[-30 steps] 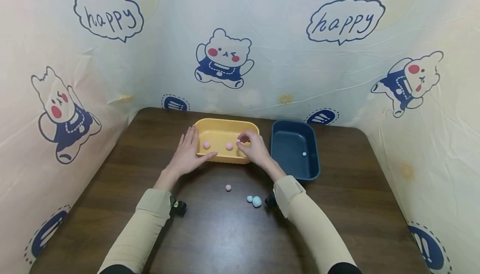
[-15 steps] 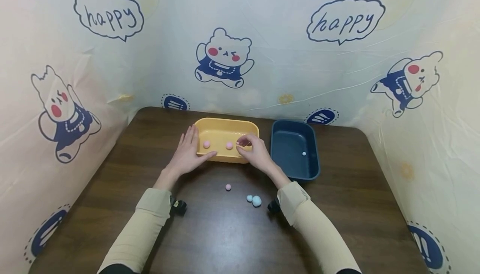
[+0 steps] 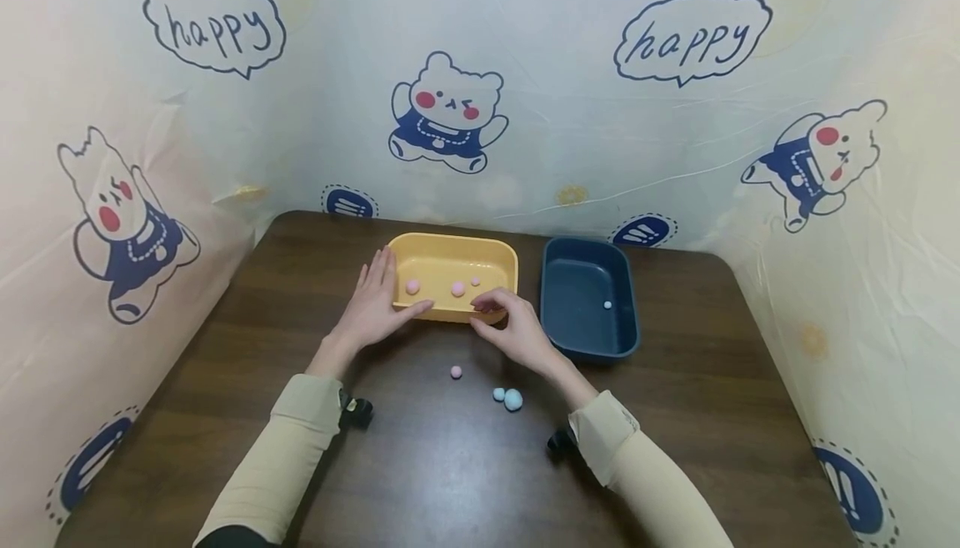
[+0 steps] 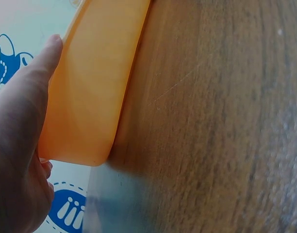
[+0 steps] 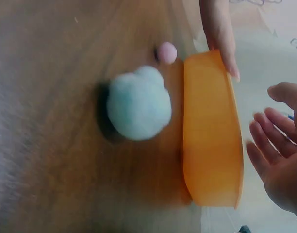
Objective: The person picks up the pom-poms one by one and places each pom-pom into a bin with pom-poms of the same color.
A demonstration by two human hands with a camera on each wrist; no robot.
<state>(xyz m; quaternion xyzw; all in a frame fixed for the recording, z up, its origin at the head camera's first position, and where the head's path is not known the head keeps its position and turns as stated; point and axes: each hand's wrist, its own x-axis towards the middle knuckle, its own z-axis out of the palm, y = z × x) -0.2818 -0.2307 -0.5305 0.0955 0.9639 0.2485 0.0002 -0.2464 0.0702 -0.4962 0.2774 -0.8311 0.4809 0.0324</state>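
Note:
My left hand (image 3: 369,306) rests along the left end of the yellow tray (image 3: 453,246), thumb on its front rim and fingers at its side. In the left wrist view, the hand lies along the tray's outer wall (image 4: 92,92). Inside the tray lie three pink balls: one at left (image 3: 412,287), one in the middle (image 3: 458,289) and a smaller one (image 3: 476,281). My right hand (image 3: 517,331) hovers over the tray's front right corner, holding nothing, fingers loosely bent and thumb apart. In the right wrist view, the right hand (image 5: 282,145) shows spread fingers beside the tray.
A dark blue tray (image 3: 551,281) with a small pale ball (image 3: 607,304) stands right of the yellow one. On the brown table (image 3: 420,465) in front sit another pink ball (image 3: 456,372), a small light blue ball (image 3: 498,394) and a larger light blue ball (image 3: 513,399).
My right hand has let go of the small pink ball, which now lies in the yellow tray, and has drawn back toward the front rim. The left hand has stayed in place.

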